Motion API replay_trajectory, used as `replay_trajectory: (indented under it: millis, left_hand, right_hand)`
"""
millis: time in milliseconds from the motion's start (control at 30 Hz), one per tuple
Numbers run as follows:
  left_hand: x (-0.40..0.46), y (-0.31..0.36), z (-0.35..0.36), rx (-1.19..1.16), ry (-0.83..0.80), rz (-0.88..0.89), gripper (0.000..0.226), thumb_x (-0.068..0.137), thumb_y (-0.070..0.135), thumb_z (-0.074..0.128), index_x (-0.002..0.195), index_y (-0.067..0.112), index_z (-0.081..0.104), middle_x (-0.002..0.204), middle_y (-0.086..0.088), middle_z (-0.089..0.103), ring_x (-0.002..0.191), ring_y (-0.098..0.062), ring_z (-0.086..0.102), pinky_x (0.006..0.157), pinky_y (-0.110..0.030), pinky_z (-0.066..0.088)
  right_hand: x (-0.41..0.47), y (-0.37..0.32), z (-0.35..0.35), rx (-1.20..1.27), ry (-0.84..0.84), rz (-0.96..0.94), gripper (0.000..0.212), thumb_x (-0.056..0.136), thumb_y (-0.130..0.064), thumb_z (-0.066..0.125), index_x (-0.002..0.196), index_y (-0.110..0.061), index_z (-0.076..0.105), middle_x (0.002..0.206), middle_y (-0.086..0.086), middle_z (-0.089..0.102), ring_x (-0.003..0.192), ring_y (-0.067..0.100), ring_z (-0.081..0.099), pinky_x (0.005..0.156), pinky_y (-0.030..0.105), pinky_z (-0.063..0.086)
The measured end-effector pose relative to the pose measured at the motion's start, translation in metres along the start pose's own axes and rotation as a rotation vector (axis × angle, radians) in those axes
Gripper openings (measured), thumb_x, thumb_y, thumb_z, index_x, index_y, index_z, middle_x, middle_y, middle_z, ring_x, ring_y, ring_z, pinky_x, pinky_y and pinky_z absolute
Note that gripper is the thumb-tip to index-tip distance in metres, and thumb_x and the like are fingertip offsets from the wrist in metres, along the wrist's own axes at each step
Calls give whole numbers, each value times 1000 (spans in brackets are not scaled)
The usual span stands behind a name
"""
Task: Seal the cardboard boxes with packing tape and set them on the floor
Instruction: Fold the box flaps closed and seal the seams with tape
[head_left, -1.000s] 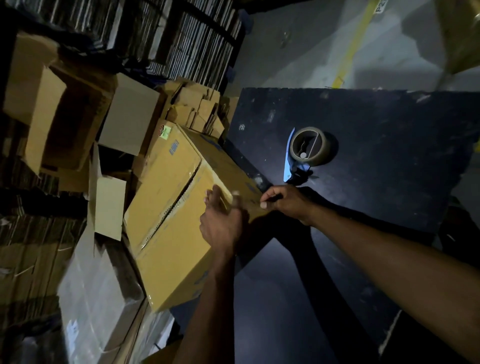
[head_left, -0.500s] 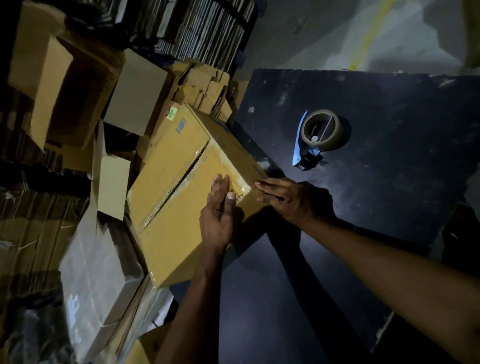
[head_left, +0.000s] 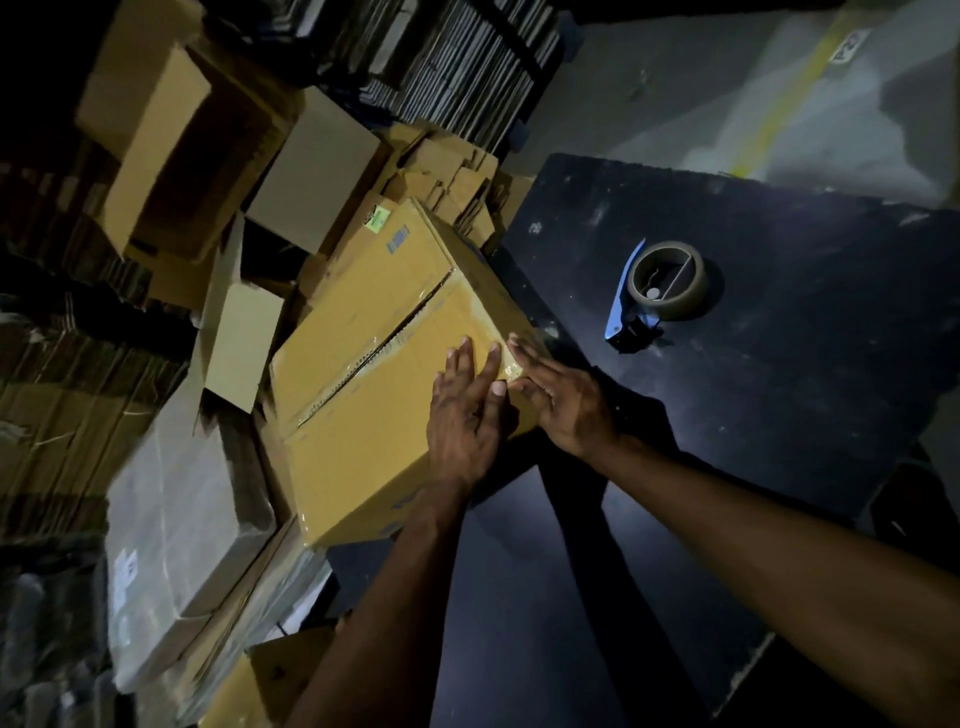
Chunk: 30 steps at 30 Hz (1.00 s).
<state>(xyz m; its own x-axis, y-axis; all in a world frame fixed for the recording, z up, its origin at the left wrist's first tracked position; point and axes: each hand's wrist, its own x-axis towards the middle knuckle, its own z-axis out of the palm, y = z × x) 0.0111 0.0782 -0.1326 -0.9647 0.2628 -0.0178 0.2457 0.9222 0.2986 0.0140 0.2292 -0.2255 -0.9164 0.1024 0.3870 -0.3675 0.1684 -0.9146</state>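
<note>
— At the black table's (head_left: 779, 415) left edge, where's your yellow-brown cardboard box (head_left: 363, 332)?
— Tilted against it. Your left hand (head_left: 467, 415) and right hand (head_left: 566, 400) press flat on its taped corner, fingers straight.
— And the tape?
— The brown roll in its blue dispenser (head_left: 660, 291) lies apart on the table.

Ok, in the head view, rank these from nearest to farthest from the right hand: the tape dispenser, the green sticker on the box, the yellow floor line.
From the right hand:
1. Tape dispenser, on the dark table up and right.
2. Green sticker, on the box's far corner, up and left.
3. Yellow floor line, beyond the table at top right.
</note>
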Motion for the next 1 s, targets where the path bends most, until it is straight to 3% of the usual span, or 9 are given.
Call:
replay_trajectory:
  millis: [133,200,300,367,433,500,600,833,1000]
  left_hand:
    - [-26,19,-6,-152,145,-134,45,103,55,47,137,34,67,153,1,54,146,-11,45,121,-40,36]
    - [-47,25,-10,-148,344,-239,36,100,51,55,118,31,79,119,5,77,112,-11,71,94,-39,59]
    - [-60,30,-16,-98,480,-334,31,96,47,57,99,29,82,89,7,80,80,-11,75,70,-36,60]
    - [-53,33,-17,-107,503,-345,32,97,44,55,105,27,81,98,6,80,88,-13,75,76,-31,59]
    - [-44,36,-12,-197,449,-295,36,103,41,53,128,25,73,131,6,71,122,-9,66,98,-27,53]
    - [-38,34,-1,-203,306,-213,46,107,37,44,147,20,59,155,4,52,147,-10,43,118,-31,38]
    - [-38,28,13,-36,159,-155,58,104,38,29,157,19,45,166,3,32,156,-15,25,125,-44,25]
    - [-51,27,1,56,63,-127,76,96,57,37,161,19,36,169,-1,25,157,-20,20,123,-44,20]
    - [-84,26,-14,55,-32,-92,79,85,57,50,153,18,51,163,-1,39,150,-18,36,120,-44,32]
  right_hand:
    - [-27,-23,-16,-55,-119,-34,44,104,-32,54,143,-11,59,162,0,38,142,12,47,106,30,49]
    - [-48,-38,-29,-43,-229,15,48,102,-50,50,135,-18,66,167,-7,25,138,10,50,101,25,49]
    - [-42,-44,-39,-32,-210,165,60,101,-56,45,149,-21,52,169,-12,18,146,4,36,110,29,43]
    - [-20,-43,-38,-4,-207,274,75,100,-62,35,162,-21,25,170,-12,8,154,1,13,123,30,25]
    - [-2,-43,-30,31,-283,301,79,102,-62,28,164,-18,8,171,-10,-4,154,-1,-4,126,26,8]
    - [2,-42,-16,53,-375,280,79,103,-60,22,163,-14,1,170,-4,-12,154,0,-12,126,24,-2]
    - [-13,-37,2,57,-467,266,83,102,-65,16,162,-12,-6,168,-2,-19,155,6,-16,128,34,-4]
    - [-40,-25,-19,-233,-586,237,90,94,-78,-1,163,-22,10,170,-10,-3,157,10,0,126,46,12]
    - [-8,-45,-51,-307,-423,31,72,102,-68,25,156,-23,40,167,2,26,153,22,23,123,46,21]
